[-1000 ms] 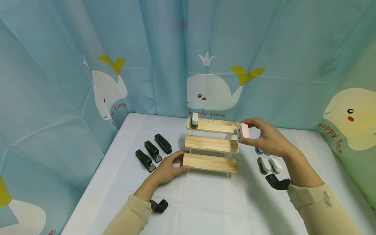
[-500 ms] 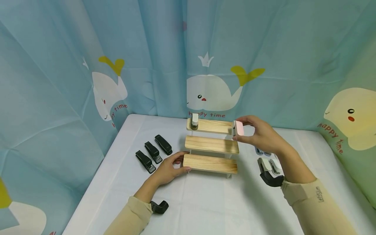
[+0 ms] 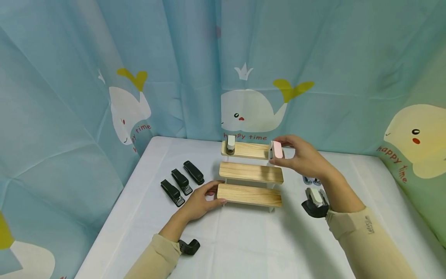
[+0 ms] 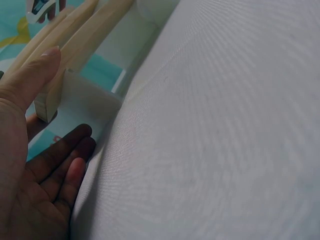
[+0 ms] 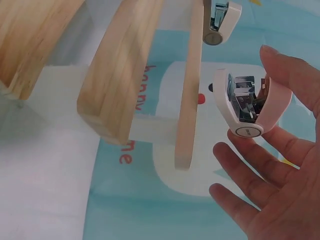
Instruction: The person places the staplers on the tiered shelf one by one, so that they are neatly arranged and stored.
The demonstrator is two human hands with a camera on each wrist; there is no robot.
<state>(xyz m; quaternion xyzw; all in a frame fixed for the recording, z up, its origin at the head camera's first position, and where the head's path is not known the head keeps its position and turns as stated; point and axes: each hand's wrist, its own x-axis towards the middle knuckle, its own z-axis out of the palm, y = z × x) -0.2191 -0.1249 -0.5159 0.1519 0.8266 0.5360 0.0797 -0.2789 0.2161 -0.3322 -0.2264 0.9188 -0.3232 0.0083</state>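
Observation:
A three-tier wooden display rack [image 3: 249, 194] stands on the table. My left hand [image 3: 198, 199] grips the left end of its lowest board, with the thumb [image 4: 42, 70] on the wood and the lower fingers hanging loose beneath. Between thumb and fingers, my right hand [image 3: 306, 157] pinches a small pink and white stapler [image 3: 277, 150] at the right end of the top board. In the right wrist view this stapler [image 5: 274, 107] appears raised off the board, its metal inside showing. Another small stapler [image 3: 231, 143], white-topped, stands on the top board's left end.
Several black staplers [image 3: 181, 181] lie in a slanted row left of the rack. To the right are pale grey staplers [image 3: 316, 197] and small blue items [image 3: 308, 180], partly hidden by the right arm. A blue curtain [image 3: 195, 77] hangs behind the table.
My right hand has carried the pink stapler leftward, from just beyond the top board's right end to over that end. The left hand stays at the lowest board.

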